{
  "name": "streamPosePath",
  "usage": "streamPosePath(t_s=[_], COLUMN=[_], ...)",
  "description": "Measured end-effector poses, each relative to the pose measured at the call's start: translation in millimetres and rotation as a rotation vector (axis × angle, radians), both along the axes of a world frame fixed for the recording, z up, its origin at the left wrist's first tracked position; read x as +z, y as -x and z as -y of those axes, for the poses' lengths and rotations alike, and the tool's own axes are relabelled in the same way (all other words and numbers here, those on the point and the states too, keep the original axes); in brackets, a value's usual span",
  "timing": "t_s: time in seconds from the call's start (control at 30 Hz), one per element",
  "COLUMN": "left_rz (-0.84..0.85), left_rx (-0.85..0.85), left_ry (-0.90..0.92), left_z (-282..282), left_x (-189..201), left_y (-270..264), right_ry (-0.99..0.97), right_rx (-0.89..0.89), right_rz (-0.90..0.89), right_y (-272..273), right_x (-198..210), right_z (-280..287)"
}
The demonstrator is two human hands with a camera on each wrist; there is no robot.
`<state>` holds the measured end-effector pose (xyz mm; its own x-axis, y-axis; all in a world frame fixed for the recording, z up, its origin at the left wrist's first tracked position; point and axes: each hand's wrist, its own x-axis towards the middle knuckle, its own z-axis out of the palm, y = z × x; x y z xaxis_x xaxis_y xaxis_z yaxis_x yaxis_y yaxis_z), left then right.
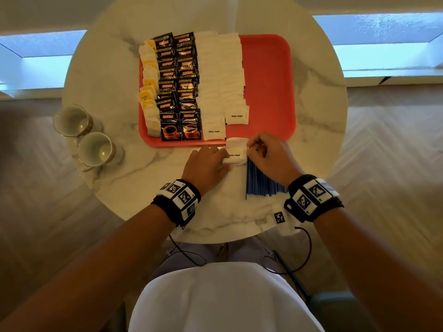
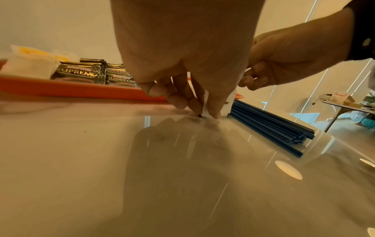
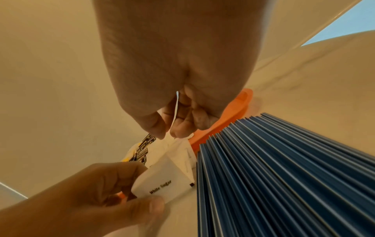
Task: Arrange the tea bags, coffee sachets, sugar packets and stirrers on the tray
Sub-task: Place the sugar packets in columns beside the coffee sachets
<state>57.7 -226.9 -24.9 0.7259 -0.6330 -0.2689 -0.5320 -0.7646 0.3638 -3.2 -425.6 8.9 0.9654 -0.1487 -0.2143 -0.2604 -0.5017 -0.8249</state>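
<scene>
A red tray (image 1: 268, 68) holds a column of tea bags (image 1: 148, 75), two columns of coffee sachets (image 1: 177, 87) and two columns of white sugar packets (image 1: 220, 75). At the tray's front edge my left hand (image 1: 223, 159) grips a small stack of sugar packets (image 1: 236, 155) standing on the table. My right hand (image 1: 251, 146) pinches the top packet (image 3: 175, 112) of that stack between thumb and forefinger. Blue stirrers (image 1: 263, 180) lie bundled on the table under my right hand. The right wrist view shows my left hand's fingers (image 3: 121, 176) curled round the packet marked White Sugar (image 3: 162, 182).
Two empty cups (image 1: 73, 119) (image 1: 96, 149) stand on the round marble table (image 1: 115, 68) left of the tray. The tray's right third is bare. The table's front edge lies close behind my wrists. Cables hang below it.
</scene>
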Motion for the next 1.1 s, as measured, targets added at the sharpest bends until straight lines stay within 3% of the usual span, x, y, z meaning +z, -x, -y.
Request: streamPosePath(t_s=[0.2,0.37,0.93,1.1], left_rz=[-0.005,0.007,-0.175,-0.155], left_rx=[-0.023,0.005,0.085,0.066], left_ry=[0.139,0.185,-0.023,-0.096], left_z=[-9.5,-6.5,14.7,13.8], left_x=[14.1,20.4,3.6,2.5], left_y=[-4.7,-9.1,-0.1,1.2], right_ry=[0.032,0.065,0.125,0.115], right_rx=[0.173,0.153,0.047,0.038], right_rz=[-0.053,0.008,-0.023,-0.020], right_y=[5.3,3.3,10.5,8.3], right_x=[0.8,1.3,4.3,4.1], right_z=[-7.0,-6.2,9.9,10.5])
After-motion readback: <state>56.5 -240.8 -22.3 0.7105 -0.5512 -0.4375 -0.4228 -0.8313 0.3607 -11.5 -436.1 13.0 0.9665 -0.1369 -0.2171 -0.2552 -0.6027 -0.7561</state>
